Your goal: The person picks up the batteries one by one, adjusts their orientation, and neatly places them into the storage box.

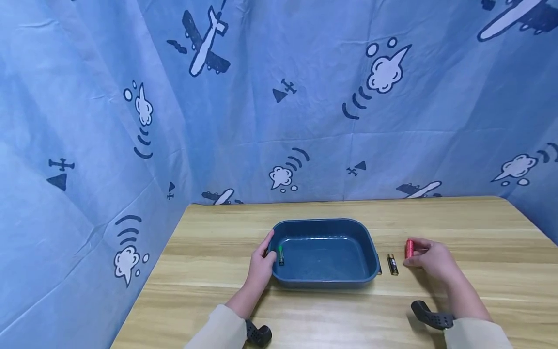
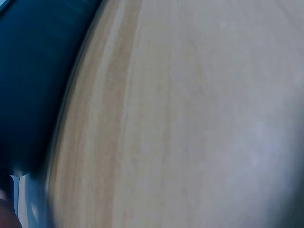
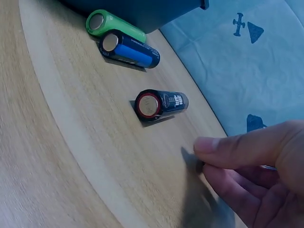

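Note:
A dark blue plastic tub (image 1: 324, 281) stands on the wooden table. My left hand (image 1: 261, 264) grips its left wall, with the thumb over the rim. Inside the tub, close to that thumb, lies a green and black battery (image 1: 281, 255). Right of the tub, my right hand (image 1: 431, 257) pinches a red battery (image 1: 410, 248) between thumb and fingers; in the right wrist view the fingers mostly hide it. A black battery (image 3: 161, 104) lies on the table between the tub and this hand. Against the tub's right side lie a blue battery (image 3: 130, 50) and a green battery (image 3: 116, 26).
The table (image 1: 209, 286) has light wood grain and ends at a blue cloth (image 1: 322, 97) printed with planes and clouds, hanging behind and at both sides. Black wrist straps (image 1: 431, 317) sit at both sleeve cuffs.

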`<state>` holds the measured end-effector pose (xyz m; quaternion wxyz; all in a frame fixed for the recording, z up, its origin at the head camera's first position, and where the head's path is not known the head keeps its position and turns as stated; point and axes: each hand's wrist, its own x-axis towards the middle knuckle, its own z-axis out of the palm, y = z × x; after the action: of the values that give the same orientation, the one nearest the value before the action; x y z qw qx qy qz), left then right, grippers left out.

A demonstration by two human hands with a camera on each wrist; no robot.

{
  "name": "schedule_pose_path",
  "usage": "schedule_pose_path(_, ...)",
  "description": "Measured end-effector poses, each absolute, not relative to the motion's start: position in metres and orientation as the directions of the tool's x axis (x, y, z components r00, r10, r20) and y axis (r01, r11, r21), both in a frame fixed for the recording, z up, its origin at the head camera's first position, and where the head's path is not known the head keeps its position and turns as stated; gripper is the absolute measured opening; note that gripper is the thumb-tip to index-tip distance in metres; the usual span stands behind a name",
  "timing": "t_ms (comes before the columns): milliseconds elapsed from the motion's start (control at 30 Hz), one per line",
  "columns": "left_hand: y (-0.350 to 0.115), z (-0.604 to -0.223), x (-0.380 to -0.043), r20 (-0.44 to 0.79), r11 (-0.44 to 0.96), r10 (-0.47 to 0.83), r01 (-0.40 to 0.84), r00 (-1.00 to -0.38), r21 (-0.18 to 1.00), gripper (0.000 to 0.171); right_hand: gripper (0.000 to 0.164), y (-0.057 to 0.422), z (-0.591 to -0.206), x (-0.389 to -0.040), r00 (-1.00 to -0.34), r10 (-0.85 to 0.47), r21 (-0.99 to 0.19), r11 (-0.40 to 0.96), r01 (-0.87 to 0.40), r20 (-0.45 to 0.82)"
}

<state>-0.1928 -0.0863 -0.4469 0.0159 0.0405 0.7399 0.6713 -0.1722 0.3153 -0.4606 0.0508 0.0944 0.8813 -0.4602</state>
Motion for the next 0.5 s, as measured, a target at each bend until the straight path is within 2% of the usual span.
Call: schedule_pose_path(500, -0.0868, -0.4473, -0.1922, 0.038, 0.102, 0.083, 0.047, -0.996, 0.994, 0.056, 0.090, 0.3196, -0.4508, -0.1737, -0.928, 0.208, -0.859, 0.359, 0.365, -0.308)
